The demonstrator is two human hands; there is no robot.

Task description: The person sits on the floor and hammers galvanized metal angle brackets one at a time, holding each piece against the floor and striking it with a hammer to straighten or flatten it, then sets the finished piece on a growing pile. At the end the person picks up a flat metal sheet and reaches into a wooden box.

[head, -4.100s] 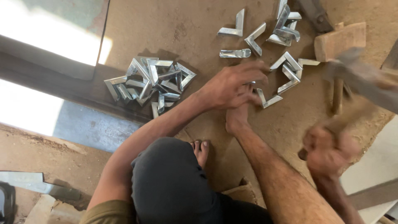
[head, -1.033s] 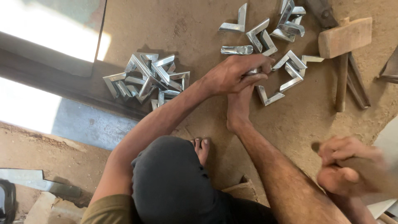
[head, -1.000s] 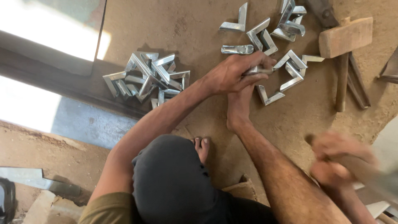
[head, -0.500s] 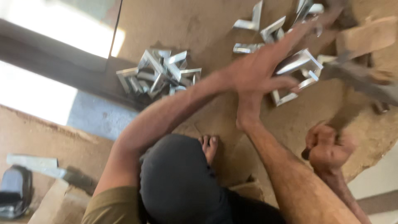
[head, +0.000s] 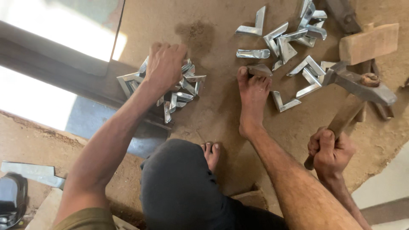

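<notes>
The left hand (head: 165,64) lies curled over a heap of shiny metal corner pieces (head: 181,91), fingers closed down into it; whether it has gripped one cannot be told. The right hand (head: 330,149) is wrapped tight round the wooden handle of a hammer (head: 362,83), whose head hangs right of the heap, above the floor (head: 213,25). Between heap and hammer a bare foot (head: 252,96) pins one small metal piece (head: 259,69) under its toes. Right of the foot lie more scattered corner pieces (head: 294,40), crowding that side. A wooden block (head: 368,42) sits beyond the hammer head. Left of the heap runs a dark frame edge (head: 64,72); bare sandy floor opens between heap and foot.
</notes>
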